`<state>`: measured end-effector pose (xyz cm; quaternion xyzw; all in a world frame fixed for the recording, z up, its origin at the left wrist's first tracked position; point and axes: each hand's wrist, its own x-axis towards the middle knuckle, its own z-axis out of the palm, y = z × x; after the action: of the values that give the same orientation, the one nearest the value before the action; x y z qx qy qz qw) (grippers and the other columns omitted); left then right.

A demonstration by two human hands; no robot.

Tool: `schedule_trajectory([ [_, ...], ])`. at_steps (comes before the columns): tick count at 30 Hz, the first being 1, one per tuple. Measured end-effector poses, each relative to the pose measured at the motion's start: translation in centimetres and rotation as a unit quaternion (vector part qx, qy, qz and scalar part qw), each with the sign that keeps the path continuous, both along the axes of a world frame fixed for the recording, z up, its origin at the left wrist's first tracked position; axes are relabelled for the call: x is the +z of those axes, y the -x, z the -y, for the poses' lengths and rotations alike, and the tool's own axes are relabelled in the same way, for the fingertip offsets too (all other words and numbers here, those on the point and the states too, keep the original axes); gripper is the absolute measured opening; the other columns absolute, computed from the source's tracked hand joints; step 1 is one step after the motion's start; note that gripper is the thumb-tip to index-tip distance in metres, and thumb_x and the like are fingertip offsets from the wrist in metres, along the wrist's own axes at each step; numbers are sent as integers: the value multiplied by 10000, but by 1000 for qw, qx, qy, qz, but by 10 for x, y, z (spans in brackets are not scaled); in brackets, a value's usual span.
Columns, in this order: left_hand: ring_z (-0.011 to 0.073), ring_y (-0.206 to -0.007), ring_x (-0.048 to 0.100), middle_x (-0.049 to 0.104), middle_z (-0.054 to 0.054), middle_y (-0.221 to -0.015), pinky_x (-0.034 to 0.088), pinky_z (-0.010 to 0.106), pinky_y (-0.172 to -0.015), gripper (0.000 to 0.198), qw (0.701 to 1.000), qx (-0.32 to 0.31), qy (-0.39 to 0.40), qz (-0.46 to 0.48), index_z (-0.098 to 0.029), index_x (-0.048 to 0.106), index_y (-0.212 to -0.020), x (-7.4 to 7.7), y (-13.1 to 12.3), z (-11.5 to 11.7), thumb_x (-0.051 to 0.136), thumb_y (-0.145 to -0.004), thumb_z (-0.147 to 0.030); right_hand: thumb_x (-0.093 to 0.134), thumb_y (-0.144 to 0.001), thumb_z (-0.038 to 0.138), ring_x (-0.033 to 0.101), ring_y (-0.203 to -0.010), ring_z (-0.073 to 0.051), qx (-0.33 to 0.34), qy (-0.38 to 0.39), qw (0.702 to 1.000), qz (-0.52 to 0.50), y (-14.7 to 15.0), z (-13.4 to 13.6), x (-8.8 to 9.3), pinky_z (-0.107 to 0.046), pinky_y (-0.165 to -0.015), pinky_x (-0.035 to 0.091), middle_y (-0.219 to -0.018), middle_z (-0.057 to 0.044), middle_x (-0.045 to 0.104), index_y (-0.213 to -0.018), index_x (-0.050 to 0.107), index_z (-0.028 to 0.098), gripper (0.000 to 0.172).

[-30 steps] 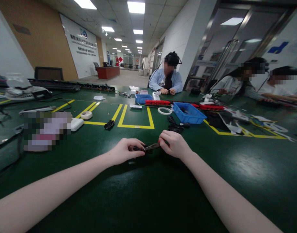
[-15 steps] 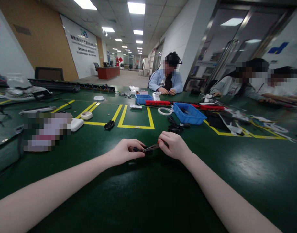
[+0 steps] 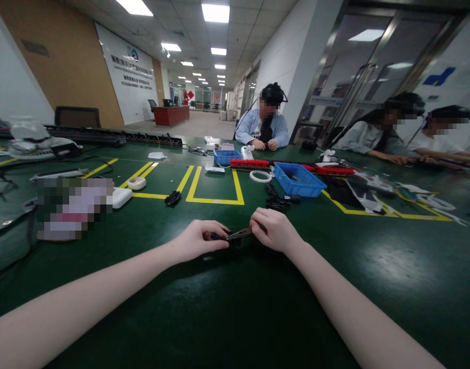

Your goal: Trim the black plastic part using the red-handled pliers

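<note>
Plastic, blue and stiff, forms the larger tray (image 3: 304, 189), which stands open on the dark green table (image 3: 227, 318) with a few dark pieces (image 3: 291, 175) inside. A smaller tray (image 3: 227, 160) of the same blue sits behind it to the left; its contents do not show clearly. Just in front of the larger tray's left end, glossy black parts (image 3: 278, 205) lie in a loose heap, near a smooth, flat white ring (image 3: 260, 176).

Near the middle, the left hand (image 3: 200, 238) pinches a small dark part (image 3: 216, 236) between thumb and fingers, while the right hand (image 3: 274, 228) is closed on pliers (image 3: 240, 233). Their slender, dull metal tips reach to that part's end. The two hands are apart, with the pliers bridging the gap above the table.

A crumpled black bundle (image 3: 172, 198) lies at a corner of the flat yellow tape (image 3: 200, 201); farther left are a pale round roll (image 3: 136, 183) and a rounded white box (image 3: 122, 198).

The left fingers cover much of the part, so its shape is hard to tell, and whether the tips grip it cannot be seen. The right hand hides the pliers' handles. Pixelation masks a flat object (image 3: 73, 210) at left.
</note>
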<state>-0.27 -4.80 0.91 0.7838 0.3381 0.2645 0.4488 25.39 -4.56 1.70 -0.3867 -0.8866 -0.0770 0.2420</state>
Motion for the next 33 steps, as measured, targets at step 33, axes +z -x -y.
schedule_trajectory([
  [33, 123, -706, 591, 691, 80, -1152, 442, 237, -598, 202, 1000, -12, -7, 23, -152, 759, -926, -4, 0, -1, 717, -814, -315, 413, -944, 238, 525, -661, -158, -5, -14, 1000, -25, -2, 2, 2, -300, -631, 374, -762, -48, 601, -766, 548, 198, 227],
])
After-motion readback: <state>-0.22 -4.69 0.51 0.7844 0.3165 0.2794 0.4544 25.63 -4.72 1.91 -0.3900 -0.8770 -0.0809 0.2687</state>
